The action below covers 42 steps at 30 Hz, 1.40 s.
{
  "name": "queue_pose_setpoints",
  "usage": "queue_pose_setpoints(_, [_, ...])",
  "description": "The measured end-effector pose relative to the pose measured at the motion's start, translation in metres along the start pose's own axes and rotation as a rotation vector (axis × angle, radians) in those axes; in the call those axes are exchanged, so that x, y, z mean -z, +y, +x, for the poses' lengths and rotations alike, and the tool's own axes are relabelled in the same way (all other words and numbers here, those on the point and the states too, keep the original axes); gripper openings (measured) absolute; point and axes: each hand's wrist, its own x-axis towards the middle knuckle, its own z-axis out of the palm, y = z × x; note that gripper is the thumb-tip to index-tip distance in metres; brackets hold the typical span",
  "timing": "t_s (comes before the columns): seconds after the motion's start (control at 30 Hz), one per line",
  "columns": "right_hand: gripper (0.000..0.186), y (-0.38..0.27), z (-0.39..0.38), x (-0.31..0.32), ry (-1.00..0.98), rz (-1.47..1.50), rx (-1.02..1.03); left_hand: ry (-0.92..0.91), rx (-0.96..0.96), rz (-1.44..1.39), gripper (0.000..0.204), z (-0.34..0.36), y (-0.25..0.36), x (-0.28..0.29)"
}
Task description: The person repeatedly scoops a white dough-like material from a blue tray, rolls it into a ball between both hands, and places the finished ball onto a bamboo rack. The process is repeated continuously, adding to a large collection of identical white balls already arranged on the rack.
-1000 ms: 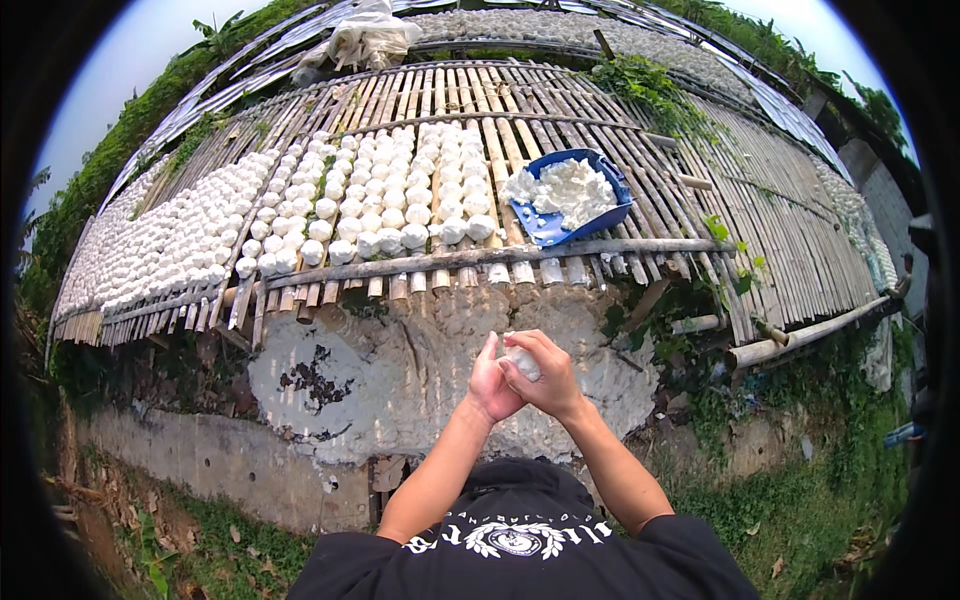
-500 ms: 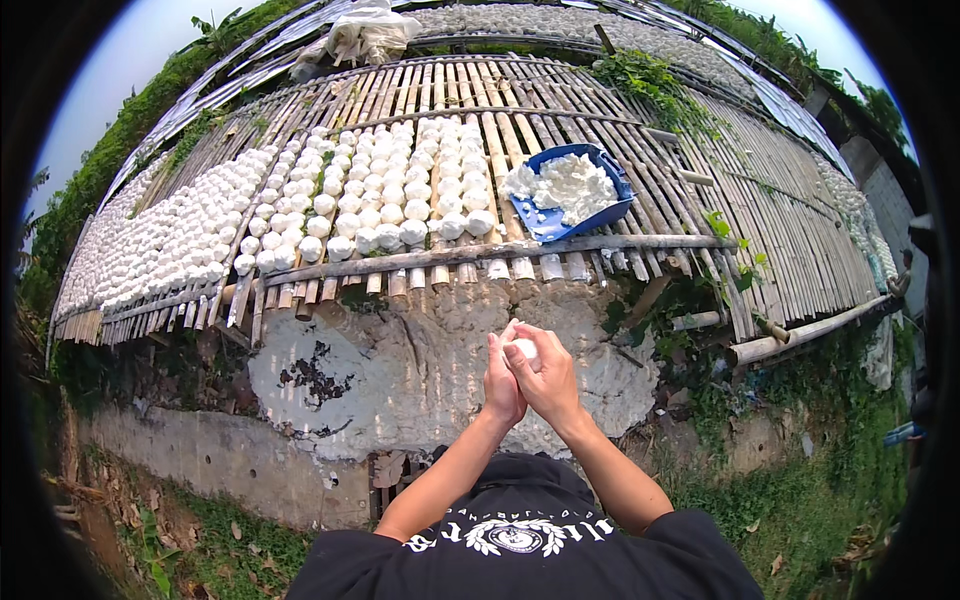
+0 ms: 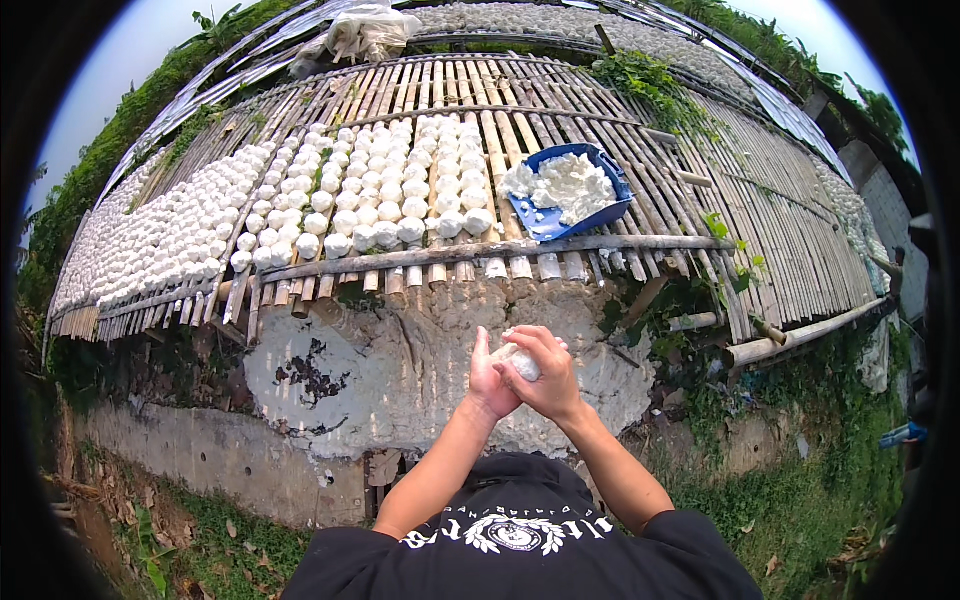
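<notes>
Between my palms, in front of my chest, is a lump of white, moist-looking paste (image 3: 524, 366) pressed into a rounded ball. My right hand (image 3: 552, 378) curls over it from the right, fingers bent across its top. Cupped against its other side is my left hand (image 3: 489, 384), thumb pointing up and away from the ball; its other fingers are mostly hidden behind the right hand. Ahead, a blue scoop-shaped plastic container (image 3: 618, 208) holds a crumbly white mass (image 3: 570, 188). To its left, many similar white balls (image 3: 365, 195) sit in rows on a bamboo rack (image 3: 500, 110).
A bamboo pole (image 3: 500, 251) runs along the rack's near edge. Below lies pale, crusted ground (image 3: 430, 370) beside a low concrete wall (image 3: 230, 460). Green vines (image 3: 645, 85) grow through the rack. A crumpled pale plastic sheet (image 3: 370, 32) lies at the back.
My left thumb has lifted away from the ball, and my right fingers have curled further over it. The ball shows more between the palms. The rack and container stay put.
</notes>
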Motion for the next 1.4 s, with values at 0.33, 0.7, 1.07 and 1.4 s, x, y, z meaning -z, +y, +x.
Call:
queue_pose_setpoints(0.33, [0.051,0.013,0.006,0.017,-0.290,-0.134,0.072,-0.089,0.287,-0.170,0.066,0.002,0.020,0.014])
queue_pose_setpoints(0.7, [0.051,0.019,0.016,0.017,-0.317,-0.175,0.116,-0.034,0.155,-0.097,0.068,0.011,0.014,0.026])
queue_pose_setpoints(1.07, [0.047,0.025,0.027,0.017,-0.213,-0.314,0.200,0.015,0.087,0.022,0.091,0.011,0.035,-0.009])
queue_pose_setpoints(1.4, [0.050,0.035,0.019,0.019,-0.332,-0.137,0.073,0.057,0.126,0.067,0.065,0.016,0.031,0.006])
